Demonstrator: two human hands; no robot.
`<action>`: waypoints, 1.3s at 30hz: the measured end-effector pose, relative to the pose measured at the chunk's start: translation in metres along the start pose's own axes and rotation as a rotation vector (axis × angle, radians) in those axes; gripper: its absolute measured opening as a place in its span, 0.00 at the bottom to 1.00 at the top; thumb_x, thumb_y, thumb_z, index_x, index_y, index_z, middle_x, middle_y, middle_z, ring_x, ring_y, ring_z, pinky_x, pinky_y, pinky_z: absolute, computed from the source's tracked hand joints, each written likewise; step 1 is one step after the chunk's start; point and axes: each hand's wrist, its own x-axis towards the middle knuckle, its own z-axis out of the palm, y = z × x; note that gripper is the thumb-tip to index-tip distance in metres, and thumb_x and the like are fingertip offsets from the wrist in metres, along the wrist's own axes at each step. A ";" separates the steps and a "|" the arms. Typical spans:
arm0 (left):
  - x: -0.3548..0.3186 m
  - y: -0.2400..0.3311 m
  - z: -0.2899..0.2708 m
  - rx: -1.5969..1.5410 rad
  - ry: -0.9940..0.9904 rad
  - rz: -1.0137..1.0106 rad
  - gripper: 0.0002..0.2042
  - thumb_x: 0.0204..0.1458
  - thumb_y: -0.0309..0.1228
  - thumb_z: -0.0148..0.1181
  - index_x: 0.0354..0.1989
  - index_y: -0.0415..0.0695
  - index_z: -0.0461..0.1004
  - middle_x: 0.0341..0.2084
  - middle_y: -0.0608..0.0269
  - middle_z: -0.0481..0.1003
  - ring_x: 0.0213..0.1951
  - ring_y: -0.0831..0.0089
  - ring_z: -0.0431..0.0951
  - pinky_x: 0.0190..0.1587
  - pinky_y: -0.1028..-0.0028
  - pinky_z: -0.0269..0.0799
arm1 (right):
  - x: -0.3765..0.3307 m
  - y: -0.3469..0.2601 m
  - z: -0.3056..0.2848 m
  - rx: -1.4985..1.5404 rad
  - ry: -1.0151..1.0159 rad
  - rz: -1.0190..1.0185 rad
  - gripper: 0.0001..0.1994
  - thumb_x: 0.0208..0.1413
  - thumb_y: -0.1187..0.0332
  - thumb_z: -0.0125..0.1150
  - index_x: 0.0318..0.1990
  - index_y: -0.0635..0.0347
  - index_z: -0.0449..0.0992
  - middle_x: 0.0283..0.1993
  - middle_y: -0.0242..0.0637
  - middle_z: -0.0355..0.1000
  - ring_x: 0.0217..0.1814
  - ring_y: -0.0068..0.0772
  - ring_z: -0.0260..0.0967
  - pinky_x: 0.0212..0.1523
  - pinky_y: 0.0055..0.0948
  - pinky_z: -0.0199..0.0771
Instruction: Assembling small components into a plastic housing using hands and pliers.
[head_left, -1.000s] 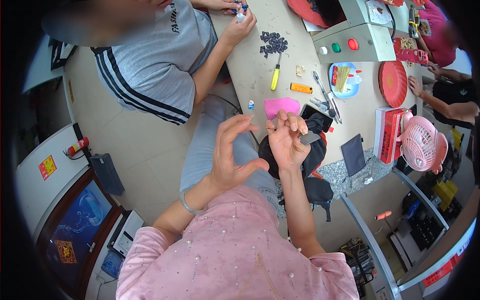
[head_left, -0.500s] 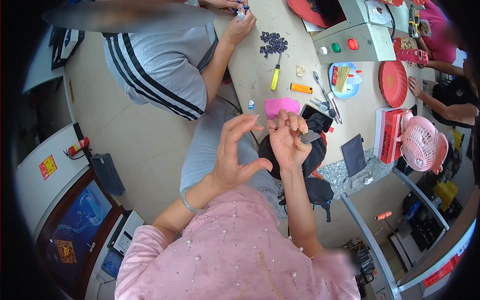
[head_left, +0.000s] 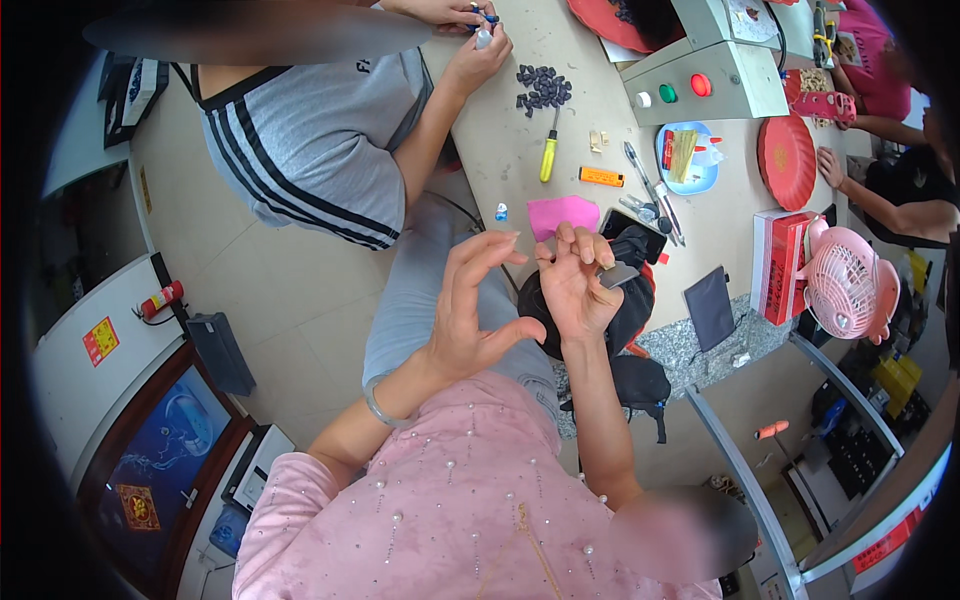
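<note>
My left hand is raised in front of my lap, a bracelet on its wrist. Its fingers and thumb are spread in a wide curve with nothing between them. Close beside it, my right hand is turned palm up with its fingers curled in. A small dark grey flat piece shows at the outer side of those fingers; its kind and how it is held are unclear. Behind the right hand lie a black bag and a pink cloth-like piece at the table's edge.
On the table are a pile of dark pieces, a yellow-handled screwdriver, an orange box, a phone, pens and a blue tray. A pink fan stands right. A co-worker sits left.
Both my hands keep nearly the same pose. The co-worker on the left has shifted slightly, and the table's contents appear a little higher in view.
</note>
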 end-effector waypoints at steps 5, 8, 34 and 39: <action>0.003 0.002 0.000 0.019 -0.003 0.001 0.45 0.35 0.48 0.71 0.60 0.39 0.57 0.54 0.49 0.63 0.43 0.64 0.76 0.44 0.69 0.69 | 0.001 0.000 -0.001 0.002 0.001 0.003 0.17 0.35 0.72 0.70 0.27 0.45 0.64 0.34 0.24 0.59 0.58 0.28 0.54 0.54 0.36 0.51; 0.006 0.005 -0.002 0.055 -0.030 0.004 0.43 0.36 0.46 0.72 0.60 0.39 0.57 0.53 0.49 0.64 0.42 0.64 0.76 0.43 0.71 0.69 | 0.000 0.000 0.000 -0.008 -0.023 0.000 0.16 0.36 0.71 0.70 0.30 0.47 0.66 0.35 0.24 0.61 0.56 0.29 0.55 0.55 0.33 0.51; 0.005 -0.021 0.023 -0.982 -0.263 -0.993 0.21 0.57 0.32 0.58 0.55 0.31 0.66 0.45 0.57 0.74 0.45 0.74 0.75 0.52 0.72 0.70 | -0.034 -0.017 0.019 -1.878 -0.025 -0.713 0.07 0.43 0.74 0.67 0.32 0.61 0.76 0.31 0.38 0.72 0.35 0.40 0.70 0.39 0.34 0.65; 0.002 -0.026 0.022 -0.994 -0.220 -1.030 0.21 0.58 0.33 0.57 0.55 0.30 0.66 0.44 0.55 0.74 0.46 0.73 0.75 0.52 0.72 0.70 | -0.030 -0.021 0.025 -1.821 -0.094 -0.570 0.08 0.46 0.74 0.65 0.36 0.62 0.78 0.32 0.38 0.73 0.36 0.40 0.70 0.40 0.32 0.65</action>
